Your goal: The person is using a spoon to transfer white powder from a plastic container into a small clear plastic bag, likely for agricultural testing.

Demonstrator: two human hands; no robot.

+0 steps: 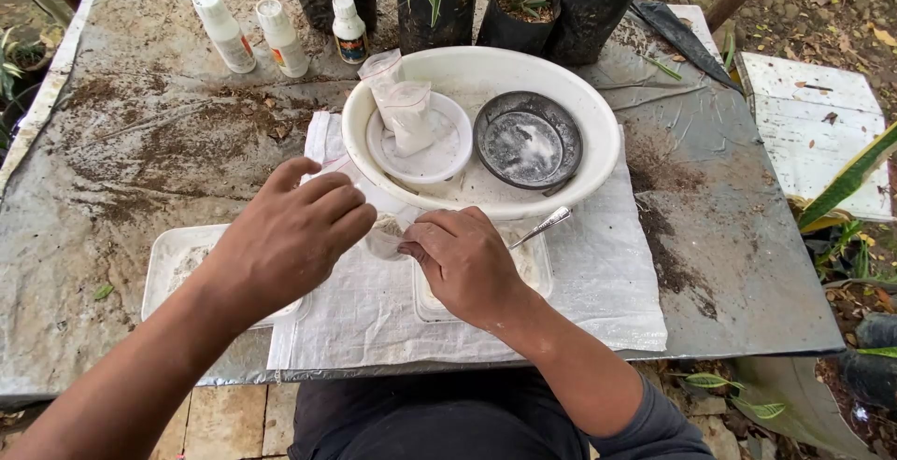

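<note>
Outdoor setup: grey soil-smeared table [140, 142] with a white woven sheet [598, 283] laid over the near middle. Left hand [290, 236] and right hand [462, 259] meet over the sheet, both pinching a small clear plastic bag [385, 228] between them; fingers curled, closed on the bag's edges. Bag contents too hidden to tell.

Under the right hand: clear shallow container [533, 268], with a metal spoon [544, 226] handle sticking out past the knuckles. Under and left of the left hand: white rectangular tray [173, 264], some soil in it.

Just beyond both hands: big white basin [598, 142], holding a small white bowl [434, 156] with clear bags in it, and a dark round dish [528, 142] dusted with white powder.

Further out past the left hand: three white bottles [280, 38] standing upright. Behind the basin: black grow bags with plants [434, 2]. Far right of the right hand: white board [822, 124] on the ground.
</note>
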